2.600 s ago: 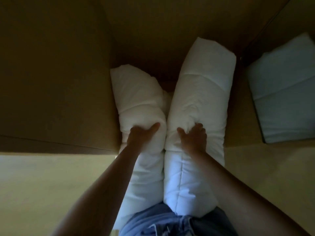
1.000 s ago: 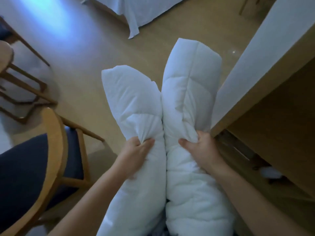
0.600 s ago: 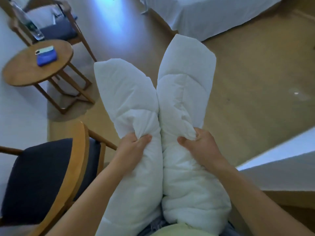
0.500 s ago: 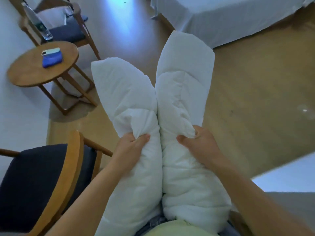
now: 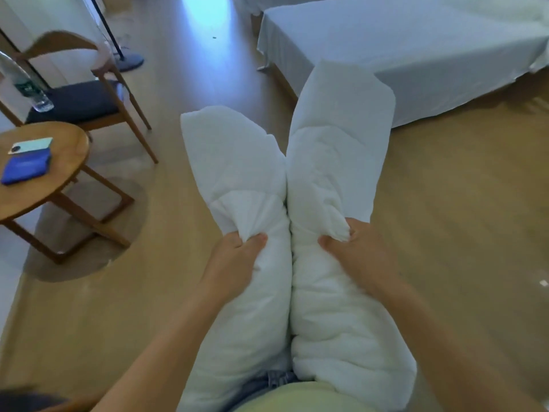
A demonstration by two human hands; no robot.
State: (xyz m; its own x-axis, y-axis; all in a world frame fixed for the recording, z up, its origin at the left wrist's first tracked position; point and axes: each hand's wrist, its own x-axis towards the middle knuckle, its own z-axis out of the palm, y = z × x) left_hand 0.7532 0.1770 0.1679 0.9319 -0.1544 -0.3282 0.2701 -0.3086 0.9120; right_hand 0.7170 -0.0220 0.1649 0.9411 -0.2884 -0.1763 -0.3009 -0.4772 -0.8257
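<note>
Our left hand (image 5: 234, 263) grips the left pillow (image 5: 237, 173), fingers curled tight in the cloth. Our right hand (image 5: 361, 257) grips the right pillow (image 5: 335, 150) the same way. The pillows touch.

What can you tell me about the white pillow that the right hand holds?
The pillow is white, long and plump, with soft creased fabric. It points away from the person, toward the bed. The right hand grips a bunch of its cover near the middle. Its left side presses against the second pillow.

Open floor (image 5: 208, 84) between round table (image 5: 71, 151) and bed (image 5: 416, 55)
</note>
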